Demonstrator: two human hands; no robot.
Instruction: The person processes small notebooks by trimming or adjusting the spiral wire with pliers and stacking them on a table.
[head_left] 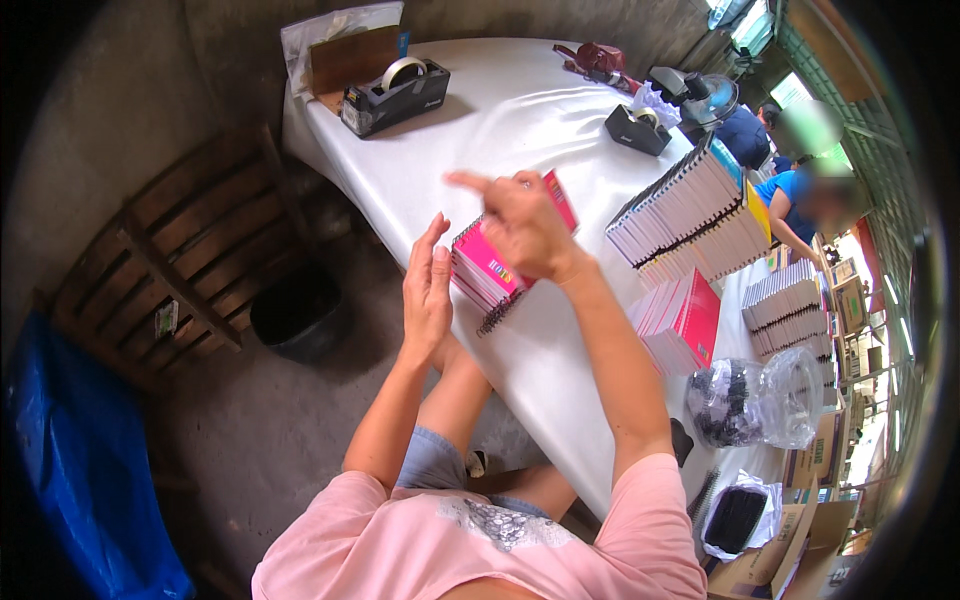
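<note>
A stack of pink spiral notebooks [497, 262] lies at the near edge of the white-covered table, with black wire coils showing at its lower end. My left hand [428, 298] is upright beside the stack's left side, fingers stretched and holding nothing. Above the stack is my right hand [525, 228], its index finger pointing out to the left and the other fingers bent. Nothing shows in its grip, though its palm side is hidden. Part of a pink cover sticks out behind the right hand.
Tape dispensers [395, 97] [638, 130] sit on the table's far side. To the right stand a tall notebook stack [690, 215], more pink notebooks [680, 322] and a clear plastic bag of black coils [750, 400]. A dark bin [297, 315] stands on the floor. Other people work at far right.
</note>
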